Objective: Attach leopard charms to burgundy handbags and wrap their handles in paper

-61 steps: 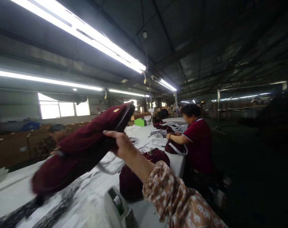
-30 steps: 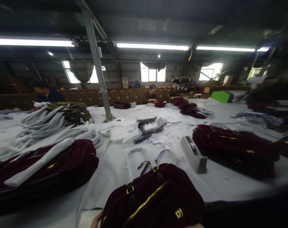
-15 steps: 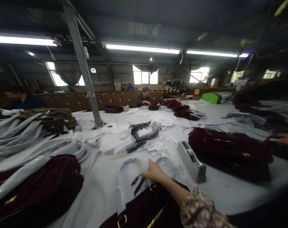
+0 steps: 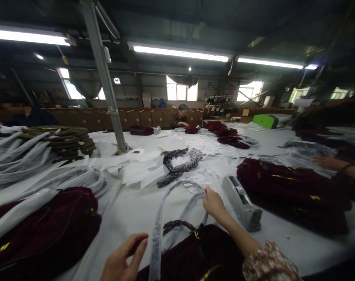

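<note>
A maroon bag with yellow-gold metal fittings lies in front of me at the bottom of the view. Its handles, wrapped in clear plastic, arch up over the white table. My right hand pinches one wrapped handle near its top. To the left of the bag, my left hand is open, thumb and fingers apart, holding nothing. A dark braided tassel or cord sticks out from the bag between the handles.
A tape dispenser stands just right of my right hand. Maroon bags lie left and right. White paper scraps and a black-and-white patterned cloth lie ahead. A co-worker's hand is at the right. A metal post rises left.
My right hand has moved right and now grips a handle, which stands higher. My left hand has come into view. The co-worker's hand at right has moved left.
</note>
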`<state>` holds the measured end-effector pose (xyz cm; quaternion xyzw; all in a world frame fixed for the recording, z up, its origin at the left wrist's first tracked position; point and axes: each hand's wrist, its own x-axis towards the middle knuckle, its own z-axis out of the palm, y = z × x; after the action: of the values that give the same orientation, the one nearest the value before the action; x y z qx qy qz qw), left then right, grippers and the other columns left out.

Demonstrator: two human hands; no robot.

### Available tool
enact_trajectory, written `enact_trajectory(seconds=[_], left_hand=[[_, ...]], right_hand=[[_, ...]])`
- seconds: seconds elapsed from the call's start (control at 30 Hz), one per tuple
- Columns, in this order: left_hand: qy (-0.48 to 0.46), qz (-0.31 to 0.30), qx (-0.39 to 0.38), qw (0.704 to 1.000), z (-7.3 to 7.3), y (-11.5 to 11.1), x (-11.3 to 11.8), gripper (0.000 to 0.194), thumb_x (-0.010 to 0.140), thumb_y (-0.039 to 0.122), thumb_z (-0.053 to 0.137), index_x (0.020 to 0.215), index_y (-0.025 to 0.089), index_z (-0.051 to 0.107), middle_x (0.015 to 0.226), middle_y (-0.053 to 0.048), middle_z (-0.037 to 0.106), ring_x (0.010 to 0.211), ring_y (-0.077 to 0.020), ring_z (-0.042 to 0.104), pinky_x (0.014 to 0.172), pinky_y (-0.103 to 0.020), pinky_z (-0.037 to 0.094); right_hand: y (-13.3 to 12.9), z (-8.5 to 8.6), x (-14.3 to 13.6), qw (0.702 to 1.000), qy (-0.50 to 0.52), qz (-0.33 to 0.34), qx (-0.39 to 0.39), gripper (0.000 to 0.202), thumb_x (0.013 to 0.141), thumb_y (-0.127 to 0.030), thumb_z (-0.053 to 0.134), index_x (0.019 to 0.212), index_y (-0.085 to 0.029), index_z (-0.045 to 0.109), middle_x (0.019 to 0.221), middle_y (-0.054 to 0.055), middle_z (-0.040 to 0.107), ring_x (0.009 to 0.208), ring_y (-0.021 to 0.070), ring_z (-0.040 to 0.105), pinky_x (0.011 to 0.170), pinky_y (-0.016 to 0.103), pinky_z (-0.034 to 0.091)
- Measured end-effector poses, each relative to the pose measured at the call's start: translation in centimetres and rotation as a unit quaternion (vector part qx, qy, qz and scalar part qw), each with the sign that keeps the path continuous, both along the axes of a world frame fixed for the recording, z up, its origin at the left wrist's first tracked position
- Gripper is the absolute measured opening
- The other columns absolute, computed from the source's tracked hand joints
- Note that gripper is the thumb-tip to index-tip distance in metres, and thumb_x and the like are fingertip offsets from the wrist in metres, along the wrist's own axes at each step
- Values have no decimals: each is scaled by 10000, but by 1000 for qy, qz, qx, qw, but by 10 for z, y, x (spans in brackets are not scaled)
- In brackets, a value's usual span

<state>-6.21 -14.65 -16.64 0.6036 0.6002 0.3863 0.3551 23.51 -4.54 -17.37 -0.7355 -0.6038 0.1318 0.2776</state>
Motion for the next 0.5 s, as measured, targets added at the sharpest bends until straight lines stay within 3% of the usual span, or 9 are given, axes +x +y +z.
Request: enact_trajectory(seconds=[0.1, 0.13, 0.23, 0.37, 0.43, 0.5], left_hand=[[-47, -162, -27, 985, 12, 11, 52, 286, 800, 400, 492, 921, 200, 657, 798, -25, 680, 715, -186, 622, 650, -236, 470], [-47, -178, -32, 982, 10, 15, 67, 289, 813, 377, 470, 930, 186, 653, 773, -29, 673, 697, -182, 615, 635, -237, 461], [-44, -178, -41, 982, -6, 22, 97, 307, 818, 363, 452, 950, 160, 641, 735, -36, 661, 689, -181, 603, 639, -247, 439], [-70, -178, -76, 979, -31, 26, 116, 471, 744, 395, 565, 1136, 134, 547, 913, -68, 664, 787, -196, 601, 704, -260, 437], [-80, -172, -86, 978, -37, 28, 125, 558, 674, 351, 639, 1173, 136, 512, 969, -69, 652, 795, -198, 596, 709, -263, 438], [-94, -167, -76, 978, -41, 32, 133, 470, 665, 295, 630, 1101, 141, 552, 928, -53, 655, 784, -196, 588, 693, -261, 432]], right_hand=[[3, -11, 4, 1000, -8, 20, 19, 272, 612, -1, 443, 809, -138, 570, 924, 138, 593, 908, 241, 532, 782, 293, 355], [4, -13, 4, 999, -5, 26, 27, 270, 608, 2, 443, 803, -138, 566, 935, 133, 586, 923, 236, 522, 798, 288, 352], [5, -13, 2, 998, 21, 39, 44, 193, 665, -66, 457, 812, -150, 549, 846, 91, 592, 834, 218, 536, 757, 287, 373], [1, -5, -6, 993, 85, 70, 49, 103, 757, -213, 460, 825, -180, 529, 710, 14, 599, 652, 165, 551, 637, 255, 404], [-2, 1, -13, 984, 133, 102, 56, 135, 788, -284, 471, 863, -184, 522, 741, 10, 626, 670, 157, 573, 640, 242, 419], [-8, 7, -20, 959, 224, 168, 53, 238, 836, -387, 445, 925, -177, 517, 788, 30, 651, 724, 169, 600, 661, 247, 434]])
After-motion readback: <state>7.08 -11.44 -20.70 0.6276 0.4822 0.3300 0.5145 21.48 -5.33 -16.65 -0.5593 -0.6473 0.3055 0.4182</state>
